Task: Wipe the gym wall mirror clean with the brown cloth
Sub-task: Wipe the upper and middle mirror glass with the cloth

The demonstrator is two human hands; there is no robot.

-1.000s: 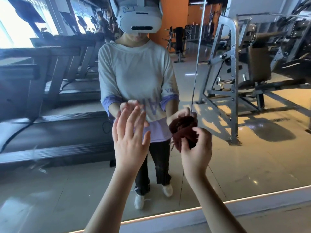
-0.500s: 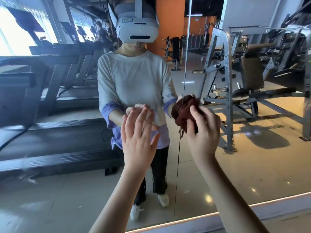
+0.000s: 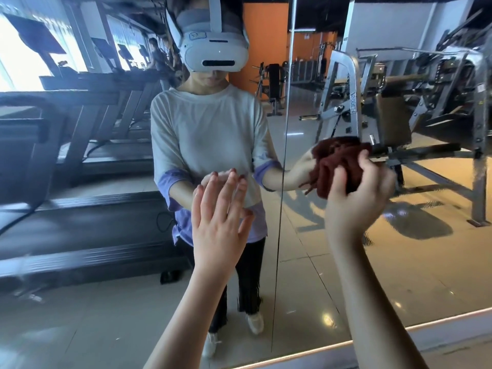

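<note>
The gym wall mirror fills the view in front of me, with a vertical seam between two panels just right of centre. My right hand grips a bunched brown cloth and holds it up against or just in front of the right panel; contact with the glass is not clear. My left hand is raised at the left panel with fingers straight and spread, holding nothing. Whether its fingertips touch the glass I cannot tell. My own reflection stands in the left panel.
A white ledge runs along the mirror's bottom edge at lower right. The glass reflects treadmills on the left, a weight machine on the right, and people far back by the windows.
My right hand has carried the cloth up and to the right, across the seam onto the right panel. The view has shifted, and my left hand stays raised and open.
</note>
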